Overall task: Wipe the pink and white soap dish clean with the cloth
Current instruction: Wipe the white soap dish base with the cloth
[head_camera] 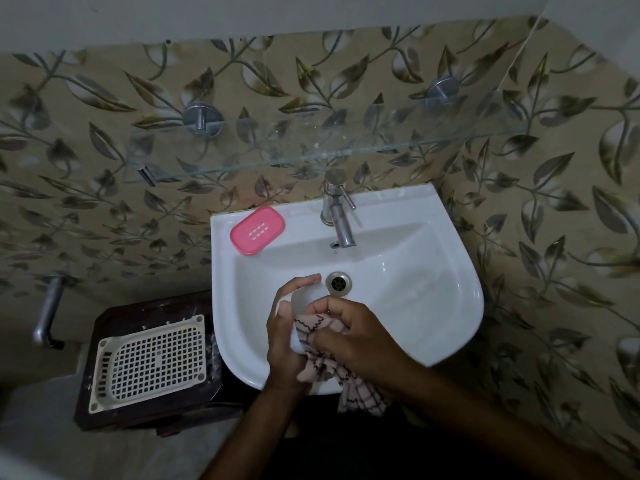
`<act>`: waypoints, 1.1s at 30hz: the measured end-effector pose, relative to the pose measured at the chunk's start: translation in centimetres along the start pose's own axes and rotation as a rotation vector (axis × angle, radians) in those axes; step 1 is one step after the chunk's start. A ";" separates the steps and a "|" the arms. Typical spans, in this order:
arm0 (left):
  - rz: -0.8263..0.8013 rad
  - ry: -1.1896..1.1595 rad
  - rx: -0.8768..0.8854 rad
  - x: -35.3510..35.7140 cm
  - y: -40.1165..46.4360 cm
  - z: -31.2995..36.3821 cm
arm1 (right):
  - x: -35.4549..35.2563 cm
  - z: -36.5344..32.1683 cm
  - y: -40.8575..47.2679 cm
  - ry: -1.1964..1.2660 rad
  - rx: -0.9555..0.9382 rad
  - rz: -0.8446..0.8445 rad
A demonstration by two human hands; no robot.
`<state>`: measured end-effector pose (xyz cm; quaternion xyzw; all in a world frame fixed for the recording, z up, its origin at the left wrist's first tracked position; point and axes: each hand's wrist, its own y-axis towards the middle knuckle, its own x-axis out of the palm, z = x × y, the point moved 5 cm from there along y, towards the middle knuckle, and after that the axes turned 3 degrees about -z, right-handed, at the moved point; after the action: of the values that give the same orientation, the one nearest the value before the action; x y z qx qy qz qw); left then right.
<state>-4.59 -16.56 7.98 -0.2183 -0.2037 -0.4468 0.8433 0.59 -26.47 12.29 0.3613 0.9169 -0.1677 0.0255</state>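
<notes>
Left grip curls round the white soap dish half over the basin; right grip bunches the checked cloth against it (the pink slotted half sits on the rim's back-left corner).

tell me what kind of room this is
Most likely a bathroom: a white wall-mounted washbasin with a chrome tap, a glass shelf above it, and leaf-patterned wall tiles.
</notes>
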 end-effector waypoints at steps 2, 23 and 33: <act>0.004 -0.006 -0.016 0.0 0.4 0.5 | -0.3 -0.2 -0.3 -0.081 -0.120 -0.042; -0.149 -0.168 -0.388 -0.5 -1.2 -1.3 | -0.9 1.0 0.7 -0.312 -0.101 0.354; -0.115 -0.096 -0.366 -2.6 0.4 -1.2 | 1.1 -0.4 -0.2 -0.372 -0.141 0.025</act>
<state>-5.45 -15.32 5.49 -0.3771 -0.1713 -0.5128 0.7520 -0.38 -25.77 12.55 0.3329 0.9013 -0.1667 0.2216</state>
